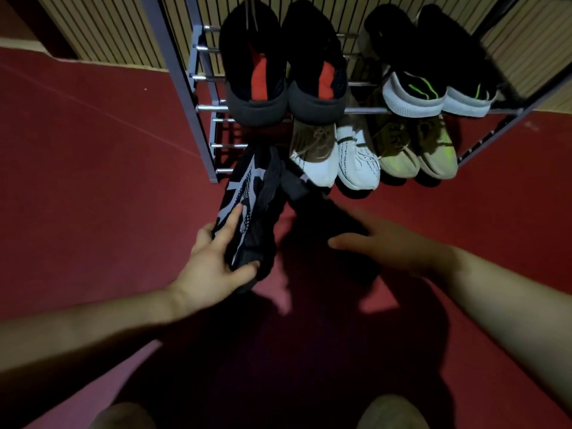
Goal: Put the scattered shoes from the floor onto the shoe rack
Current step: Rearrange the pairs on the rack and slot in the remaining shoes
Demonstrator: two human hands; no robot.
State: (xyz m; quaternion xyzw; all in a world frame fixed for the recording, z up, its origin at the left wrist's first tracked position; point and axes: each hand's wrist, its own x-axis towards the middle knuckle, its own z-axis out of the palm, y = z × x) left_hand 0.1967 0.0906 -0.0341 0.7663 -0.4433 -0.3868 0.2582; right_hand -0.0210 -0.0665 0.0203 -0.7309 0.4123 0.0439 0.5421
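My left hand (216, 258) grips a black sneaker with a white pattern (250, 209) at its heel, toe pointing into the left end of the shoe rack's (204, 108) lower tier. My right hand (380, 243) holds a second, all-dark sneaker (312, 212) beside it; that shoe is in deep shadow and hard to make out. The lower tier carries a white-and-tan pair (337, 153) and a yellow-green pair (418, 150). On the upper tier sit a black pair with red heels (284, 72) and a black pair with white soles (433, 82).
The rack stands against a ribbed beige wall (108, 29) on a red floor (93, 181). My knees (390, 413) show at the bottom edge, with my shadow covering the floor in front of them.
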